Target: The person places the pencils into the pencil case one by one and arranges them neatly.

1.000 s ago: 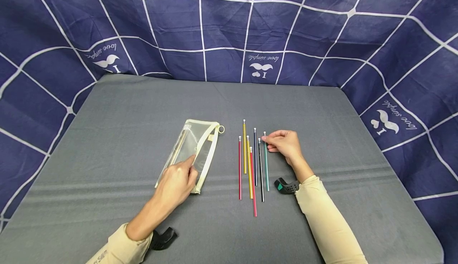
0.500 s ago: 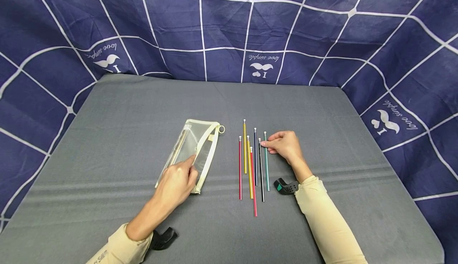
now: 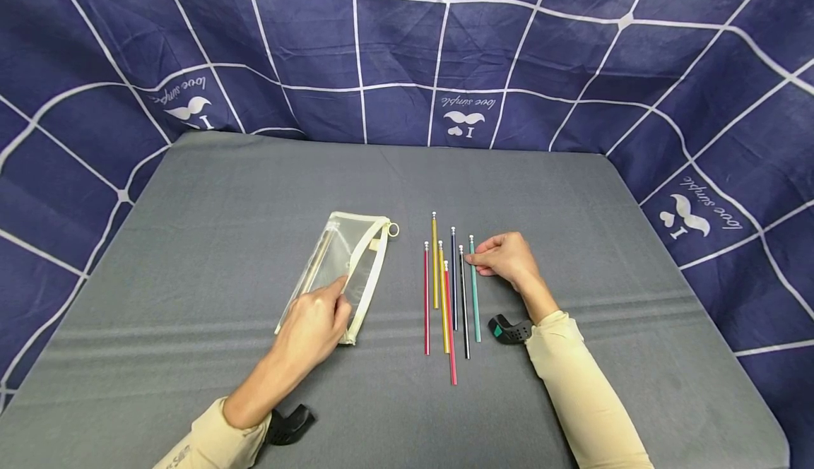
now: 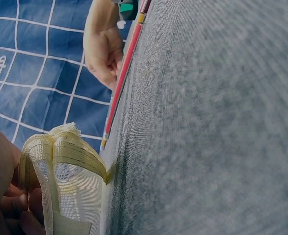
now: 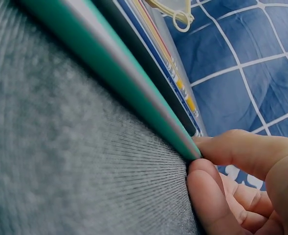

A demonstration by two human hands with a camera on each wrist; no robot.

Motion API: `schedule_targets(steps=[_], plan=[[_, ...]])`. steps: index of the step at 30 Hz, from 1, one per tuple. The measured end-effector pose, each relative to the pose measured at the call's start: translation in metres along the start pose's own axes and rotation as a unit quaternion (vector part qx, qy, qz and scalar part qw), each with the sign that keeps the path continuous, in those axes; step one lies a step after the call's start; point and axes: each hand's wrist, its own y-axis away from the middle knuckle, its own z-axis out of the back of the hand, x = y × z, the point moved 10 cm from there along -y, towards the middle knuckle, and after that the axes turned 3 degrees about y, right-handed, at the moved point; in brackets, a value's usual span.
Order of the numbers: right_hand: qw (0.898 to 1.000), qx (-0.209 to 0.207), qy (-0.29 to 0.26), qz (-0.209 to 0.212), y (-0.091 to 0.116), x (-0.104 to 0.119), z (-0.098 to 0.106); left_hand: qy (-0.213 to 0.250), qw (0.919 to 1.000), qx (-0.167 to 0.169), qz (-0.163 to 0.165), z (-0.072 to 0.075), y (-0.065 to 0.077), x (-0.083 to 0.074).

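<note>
In the head view my left hand (image 3: 318, 317) lies over a see-through zip pencil pouch (image 3: 365, 289) with cream edging, index finger stretched along its upper zip edge. Curled fingers sit against the raised cream edge (image 4: 80, 152) in the left wrist view, gripping it; part of the grip is hidden. To the right, my right hand (image 3: 509, 260) pinches a green pencil (image 3: 475, 306) near its eraser end, between thumb and index finger. The green pencil (image 5: 134, 73) runs close over the cloth in the right wrist view. Just left of it lies a black pencil (image 3: 465, 306).
Several more pencils lie side by side between the hands: a dark blue pencil (image 3: 454, 285), yellow ones and red ones, including a red pencil (image 3: 427, 299) nearest the pouch. A ring pull (image 3: 393, 229) hangs at the pouch's far corner. Grey cloth (image 3: 286, 172) covers the table.
My right hand has slid slightly down the green pencil and now pinches it below the eraser; the pencil has shifted slightly towards me. The left hand and the pouch have not moved.
</note>
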Motion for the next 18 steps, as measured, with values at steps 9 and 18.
schedule_targets(steps=[9,18], plan=[[1.000,0.009,-0.014,0.004,-0.0017,-0.0010,-0.0017,0.000,1.0000,0.002,0.003,0.0000,-0.0004,-0.0002],[0.997,0.040,-0.067,-0.003,-0.0034,-0.0060,-0.0012,0.003,1.0000,0.005,0.004,0.0005,-0.0003,-0.0007]])
